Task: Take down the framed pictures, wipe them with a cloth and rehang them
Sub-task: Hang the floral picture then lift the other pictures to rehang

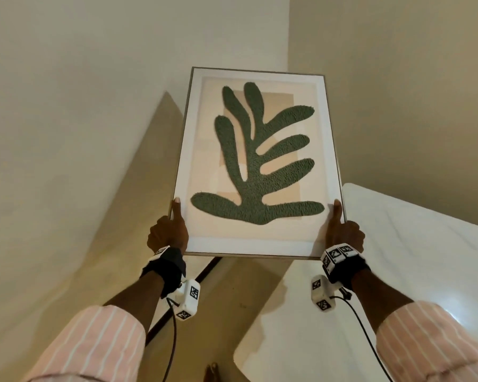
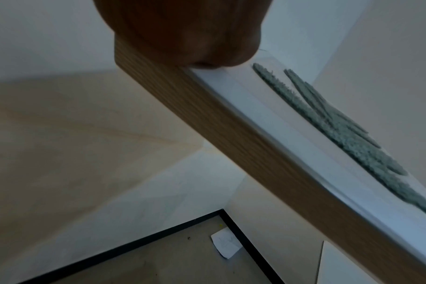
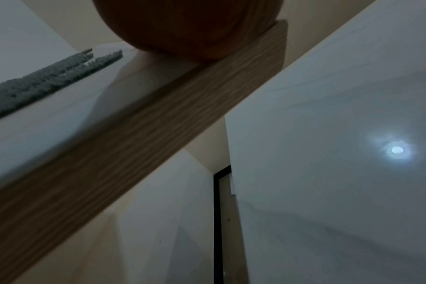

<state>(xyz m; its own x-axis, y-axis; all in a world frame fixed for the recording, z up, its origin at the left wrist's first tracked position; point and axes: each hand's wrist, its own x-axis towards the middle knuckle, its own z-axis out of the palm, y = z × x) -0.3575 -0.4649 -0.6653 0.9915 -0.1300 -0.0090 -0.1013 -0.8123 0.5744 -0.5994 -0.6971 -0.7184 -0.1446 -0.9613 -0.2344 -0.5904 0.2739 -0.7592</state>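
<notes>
Two hands carry your framed picture (image 1: 257, 164) up in front of the wall corner, upright and tipped a little off square. Your left hand (image 1: 167, 234) clamps its lower left edge, thumb flat on the white mat; your right hand (image 1: 344, 234) clamps the lower right edge the same way. No readable writing shows on the picture, only a green leaf shape. White bed (image 1: 398, 257) lies below right. A paper scrap (image 2: 225, 247) lies on the floor; its marks are illegible.
</notes>
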